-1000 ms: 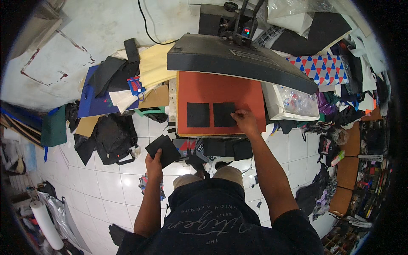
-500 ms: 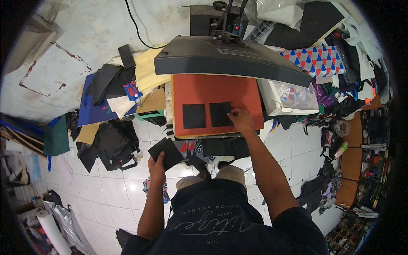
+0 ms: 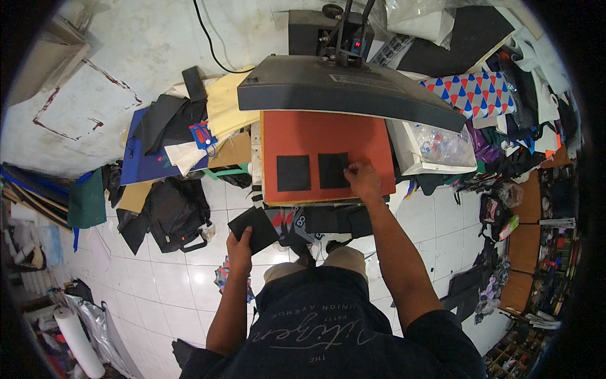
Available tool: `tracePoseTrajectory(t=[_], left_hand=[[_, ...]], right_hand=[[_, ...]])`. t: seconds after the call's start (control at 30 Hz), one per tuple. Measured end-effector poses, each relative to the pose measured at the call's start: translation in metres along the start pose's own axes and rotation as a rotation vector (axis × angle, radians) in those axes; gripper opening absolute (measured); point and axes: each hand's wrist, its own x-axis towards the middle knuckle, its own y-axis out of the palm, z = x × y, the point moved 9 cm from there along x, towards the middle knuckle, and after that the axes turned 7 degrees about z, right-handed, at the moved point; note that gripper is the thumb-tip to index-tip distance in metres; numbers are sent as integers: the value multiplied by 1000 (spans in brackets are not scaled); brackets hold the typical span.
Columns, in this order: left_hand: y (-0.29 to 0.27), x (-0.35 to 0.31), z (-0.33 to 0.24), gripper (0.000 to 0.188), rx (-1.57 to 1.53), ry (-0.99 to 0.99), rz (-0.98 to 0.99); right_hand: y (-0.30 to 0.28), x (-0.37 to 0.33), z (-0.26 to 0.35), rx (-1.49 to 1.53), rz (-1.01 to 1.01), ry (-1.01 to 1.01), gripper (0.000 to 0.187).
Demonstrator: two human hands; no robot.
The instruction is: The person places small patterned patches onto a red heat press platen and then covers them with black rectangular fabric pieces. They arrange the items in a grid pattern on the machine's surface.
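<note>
Black patch (image 3: 332,170) under the right hand (image 3: 362,179), fingertips pressing its edge, risked skewing; left hand (image 3: 239,243) gripped spare patches (image 3: 254,228).

press bed (image 3: 328,136) red-orange | two squares (image 3: 293,173) black | tiles (image 3: 183,278) white

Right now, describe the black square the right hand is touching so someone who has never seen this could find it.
Find the big grey heat press with its orange-red pad below. Two black squares lie side by side on that pad. The one meant is the right-hand square, with the right hand at its right edge; the left square lies untouched.
</note>
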Motion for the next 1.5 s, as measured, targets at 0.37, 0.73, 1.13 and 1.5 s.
tracePoseTrajectory(t=[0.37, 0.73, 1.13, 1.5], left_hand=[[36, -5, -15, 26, -185, 4, 16], [148, -25, -45, 21, -123, 82, 160], [179, -46, -7, 24, -140, 50, 36], [130, -52, 1, 24, -177, 54, -152]], right_hand=[[-3, 0, -4, 7, -92, -85, 36], [38, -108, 73, 515, 580, -190, 26], [6, -96, -3, 525, 586, -191, 33], [-55, 23, -113, 316, 102, -63, 42]])
